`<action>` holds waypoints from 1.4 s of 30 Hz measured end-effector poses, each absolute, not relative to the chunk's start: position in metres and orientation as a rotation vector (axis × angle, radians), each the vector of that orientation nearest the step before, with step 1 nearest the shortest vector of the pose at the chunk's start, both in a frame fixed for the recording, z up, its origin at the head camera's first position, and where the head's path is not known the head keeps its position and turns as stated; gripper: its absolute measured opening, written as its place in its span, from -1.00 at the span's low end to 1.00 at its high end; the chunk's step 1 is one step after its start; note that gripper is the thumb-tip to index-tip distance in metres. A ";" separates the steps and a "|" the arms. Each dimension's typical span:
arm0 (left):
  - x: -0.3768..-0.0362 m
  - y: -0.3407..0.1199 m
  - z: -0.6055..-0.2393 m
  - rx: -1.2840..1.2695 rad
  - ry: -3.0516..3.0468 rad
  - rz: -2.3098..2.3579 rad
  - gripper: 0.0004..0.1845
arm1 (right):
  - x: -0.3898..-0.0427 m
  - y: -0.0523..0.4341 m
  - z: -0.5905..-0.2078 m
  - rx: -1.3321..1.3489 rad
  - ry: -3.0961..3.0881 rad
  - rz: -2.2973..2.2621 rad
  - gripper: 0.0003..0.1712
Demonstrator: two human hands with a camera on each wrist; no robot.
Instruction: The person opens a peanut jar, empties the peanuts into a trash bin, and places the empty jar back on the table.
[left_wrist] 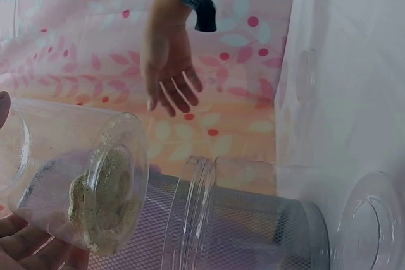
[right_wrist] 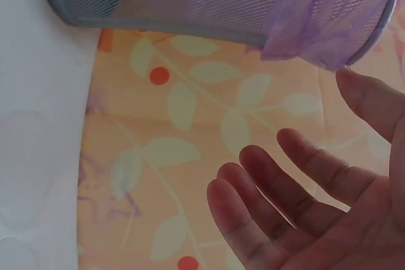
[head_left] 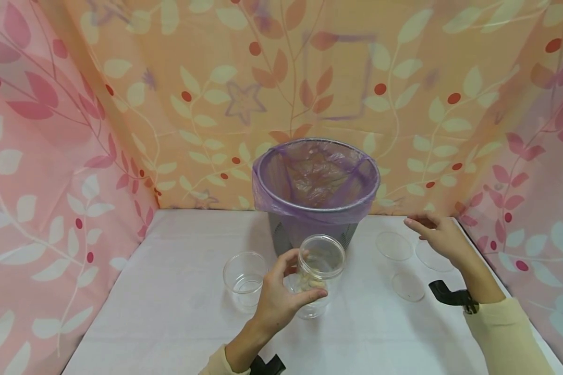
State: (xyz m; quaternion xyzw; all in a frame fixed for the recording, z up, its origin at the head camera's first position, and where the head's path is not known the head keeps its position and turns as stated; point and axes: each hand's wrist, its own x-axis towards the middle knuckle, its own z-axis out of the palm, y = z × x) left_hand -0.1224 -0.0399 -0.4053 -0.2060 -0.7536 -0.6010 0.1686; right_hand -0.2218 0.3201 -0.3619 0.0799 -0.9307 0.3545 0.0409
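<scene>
- Left hand [head_left: 279,297], lower centre of the head view, grips a clear jar [head_left: 318,274] with pale contents, lifted and tilted before the mesh bin [head_left: 315,190] with its purple liner. Right hand [head_left: 438,235], centre right, hovers with fingers loosely spread, holding nothing, above flat clear lids [head_left: 394,246] on the white tablecloth [head_left: 169,312]. An empty clear cup [head_left: 245,278] stands left of the jar.
- Left wrist view: jar [left_wrist: 82,181] fills the lower left; right hand [left_wrist: 169,67] hangs at upper centre, fingers apart.
- Right wrist view: open palm [right_wrist: 329,200] at lower right, bin [right_wrist: 221,4] along the top, leaf-patterned curtain [right_wrist: 177,150] behind.
</scene>
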 end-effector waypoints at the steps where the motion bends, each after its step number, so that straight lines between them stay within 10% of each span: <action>1: -0.122 -0.040 -0.405 -0.585 -2.145 -1.709 -0.21 | -0.223 0.319 -0.360 0.248 -2.846 1.093 -0.42; 42: -0.124 -0.039 -0.406 -0.620 -2.146 -1.737 -0.19 | -0.271 0.255 -0.287 0.254 -2.687 1.342 -0.28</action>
